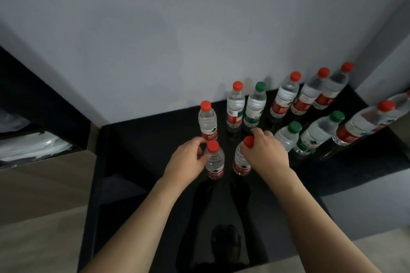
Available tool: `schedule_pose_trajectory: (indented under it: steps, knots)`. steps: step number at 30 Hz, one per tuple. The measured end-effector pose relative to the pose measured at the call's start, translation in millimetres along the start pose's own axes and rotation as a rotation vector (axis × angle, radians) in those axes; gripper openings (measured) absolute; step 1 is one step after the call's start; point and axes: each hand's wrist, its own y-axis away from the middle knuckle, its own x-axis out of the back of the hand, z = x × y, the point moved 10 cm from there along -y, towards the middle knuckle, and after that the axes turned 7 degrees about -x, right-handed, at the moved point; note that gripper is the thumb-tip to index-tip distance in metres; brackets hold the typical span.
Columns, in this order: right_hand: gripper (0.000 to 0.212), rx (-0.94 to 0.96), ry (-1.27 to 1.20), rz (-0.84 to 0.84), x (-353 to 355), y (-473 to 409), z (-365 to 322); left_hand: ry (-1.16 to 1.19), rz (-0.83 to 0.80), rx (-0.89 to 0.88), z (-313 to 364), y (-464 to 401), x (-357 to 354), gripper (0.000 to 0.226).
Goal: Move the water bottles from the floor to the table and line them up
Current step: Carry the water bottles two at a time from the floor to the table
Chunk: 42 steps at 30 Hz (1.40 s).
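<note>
In the head view, two bottles were held upright on the black table [137,162], one in each hand, close to the near edge and just beside one another. The left hand [188,157] was curled round the neck of the left bottle [214,160], its fingertips pinched just under the red cap; the right hand [264,150] was wrapped over the shoulder and cap of the right bottle [241,162], so that the cap was partly covered. The high grip by the neck was probably chosen so that each bottle could be set down straight and nudged into line without its soft sides being squeezed. The pair seemed to be placed as the start of a near row, the task being judged well advanced.

Beyond the hands, more bottles were seen standing. One red-capped bottle [208,121] stood just past the left hand. A red-capped [235,104] and a green-capped bottle [255,104] stood side by side past the right hand, and three red-capped ones [308,93] were ranged further out to its right, by the wall [155,40]. Two green-capped bottles [310,135] and further red-capped ones stood to the right of the right hand; the outermost were distorted by the lens.

The bottles were clear, ribbed, apparently full, and banded with red or green labels matching their caps. No bottle on the floor could be seen.
</note>
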Motion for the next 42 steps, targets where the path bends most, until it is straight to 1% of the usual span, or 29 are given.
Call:
schedule_pose_trajectory:
  steps: [2,4,7,10,14,18,23,28,31,37,42]
  knots:
    - [0.054,0.099,0.012,0.124,18,10,-21,-0.071,0.061,0.022,-10,11,18,0.048]
    - [0.054,0.235,-0.049,0.226,32,25,-52,-0.115,0.145,0.042,-21,26,38,0.046]
    - [0.053,0.413,-0.109,0.269,38,48,-102,-0.153,0.257,0.06,-38,53,70,0.042]
    - [0.053,0.557,-0.123,0.21,27,72,-153,-0.222,0.374,0.095,-60,87,104,0.04]
    - [0.054,0.709,-0.089,0.128,-2,117,-219,-0.269,0.523,0.218,-99,144,151,0.039]
    - [0.055,0.866,-0.066,0.038,-39,177,-285,-0.304,0.647,0.344,-143,221,193,0.035]
    - [0.054,1.034,-0.06,-0.067,-93,275,-362,-0.33,0.71,0.532,-203,339,232,0.033]
    - [0.058,1.178,-0.003,-0.173,-156,383,-427,-0.295,0.757,0.749,-264,470,257,0.041]
    - [0.06,1.25,0.015,-0.247,-192,450,-460,-0.334,0.774,0.846,-291,548,269,0.043]
    - [0.06,1.415,0.049,-0.351,-246,578,-515,-0.34,0.833,1.027,-331,685,287,0.043]
    - [0.057,1.515,0.082,-0.388,-274,650,-549,-0.348,0.893,1.142,-349,764,298,0.041]
